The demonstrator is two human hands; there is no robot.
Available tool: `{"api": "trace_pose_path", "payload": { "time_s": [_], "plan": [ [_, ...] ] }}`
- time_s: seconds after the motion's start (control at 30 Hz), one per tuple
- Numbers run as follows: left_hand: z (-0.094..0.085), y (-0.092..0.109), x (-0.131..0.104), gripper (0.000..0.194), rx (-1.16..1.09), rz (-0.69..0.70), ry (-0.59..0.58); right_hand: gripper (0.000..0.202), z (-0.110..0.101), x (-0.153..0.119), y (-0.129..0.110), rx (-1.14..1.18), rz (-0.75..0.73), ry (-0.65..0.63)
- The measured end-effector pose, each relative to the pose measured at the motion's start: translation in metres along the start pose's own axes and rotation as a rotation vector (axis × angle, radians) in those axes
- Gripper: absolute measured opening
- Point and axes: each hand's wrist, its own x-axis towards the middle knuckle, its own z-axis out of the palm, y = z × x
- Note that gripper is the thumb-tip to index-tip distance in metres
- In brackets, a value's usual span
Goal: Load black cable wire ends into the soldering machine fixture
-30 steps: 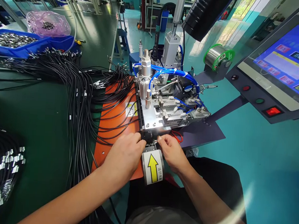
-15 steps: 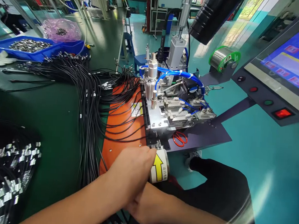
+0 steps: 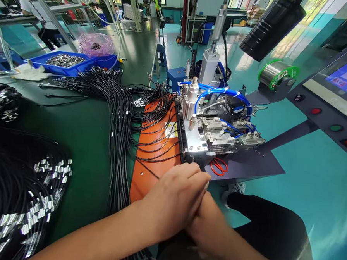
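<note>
My left hand (image 3: 181, 196) is closed, its fingers curled down in front of the machine (image 3: 202, 135), at the edge of the orange plate (image 3: 148, 175). Against it from the right, partly behind it, is my right hand (image 3: 208, 217), with its fingers mostly hidden. Whatever lies between the hands is too small or covered to name. Black cables (image 3: 119, 142) run in a thick bundle left of the plate, and several thin ones cross it to the machine's side.
Red-handled scissors (image 3: 219, 167) lie on the dark shelf right of the hands. A solder spool (image 3: 276, 75) and control panel (image 3: 334, 103) stand right. Blue trays (image 3: 78, 67) hold metal parts. More cables (image 3: 47, 185) lie left. A person (image 3: 30, 6) is far left.
Both hands have risen together and now hide the cylinder with the yellow arrow. The camera view has shifted, so the machine and table appear farther right.
</note>
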Motion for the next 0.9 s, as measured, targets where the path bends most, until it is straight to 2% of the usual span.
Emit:
{"api": "trace_pose_path", "payload": {
  "time_s": [0.07,0.13,0.2,0.27,0.33,0.47,0.6,0.73,0.9],
  "plan": [
    [0.006,-0.007,0.004,0.02,-0.087,-0.002,0.041,0.018,-0.025,0.01,0.006,0.092,0.072,-0.218],
    [0.015,-0.014,0.006,0.021,-0.132,0.001,0.029,0.018,-0.049,0.017,0.014,0.191,0.167,-0.437],
    [0.024,-0.02,0.007,0.018,-0.141,0.007,0.0,0.016,-0.067,0.02,0.025,0.229,0.242,-0.517],
    [0.032,-0.023,0.007,0.016,-0.124,0.044,-0.024,0.013,-0.077,0.018,0.037,0.249,0.317,-0.479],
    [0.039,-0.024,0.006,0.015,-0.092,0.084,-0.018,0.019,-0.079,0.015,0.046,0.309,0.381,-0.357],
    [0.048,-0.023,0.004,0.018,-0.025,0.052,0.056,0.034,-0.066,0.016,0.052,0.448,0.4,-0.158],
    [0.05,-0.024,0.003,0.015,-0.097,-0.009,0.057,0.033,-0.051,0.022,0.05,0.5,0.398,-0.129],
    [0.05,-0.029,0.004,0.018,-0.113,-0.114,0.099,0.043,-0.047,0.021,0.056,0.575,0.373,-0.07],
    [0.056,-0.033,0.007,0.017,-0.062,-0.193,0.162,0.042,-0.052,0.013,0.065,0.408,0.36,0.043]
  ]
}}
